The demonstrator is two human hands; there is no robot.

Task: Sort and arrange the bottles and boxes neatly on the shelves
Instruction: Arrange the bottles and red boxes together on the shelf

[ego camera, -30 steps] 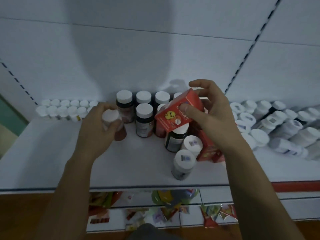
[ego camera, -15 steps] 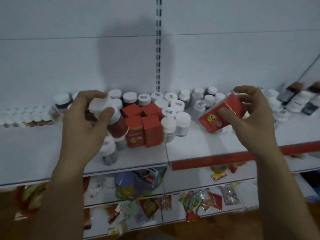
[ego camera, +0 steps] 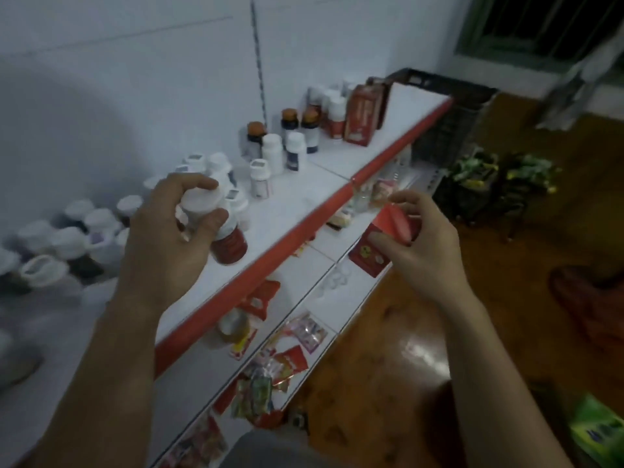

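Note:
My left hand [ego camera: 175,228] grips a white-capped bottle with dark red contents [ego camera: 227,243], held tilted above the white shelf [ego camera: 290,211]. Out past the shelf's red front edge [ego camera: 304,228], my right hand [ego camera: 422,244] holds a small red box [ego camera: 381,244] over the lower shelves. White-capped bottles [ego camera: 77,231] crowd the shelf at the left. Further along the shelf stand more bottles, some with brown caps [ego camera: 290,130], and a tall red box [ego camera: 363,119].
Lower shelves [ego camera: 324,265] carry loose colourful sachets [ego camera: 273,366]. A dark wire basket [ego camera: 445,123] sits at the shelf's far end. The wooden floor [ego camera: 405,332] on the right has dark bags of green packets [ego camera: 479,184] and a green packet [ego camera: 601,434].
The view has swung to the right along the shelf. Both hands still hold their items; the right hand with the red box now hangs beyond the shelf's front edge.

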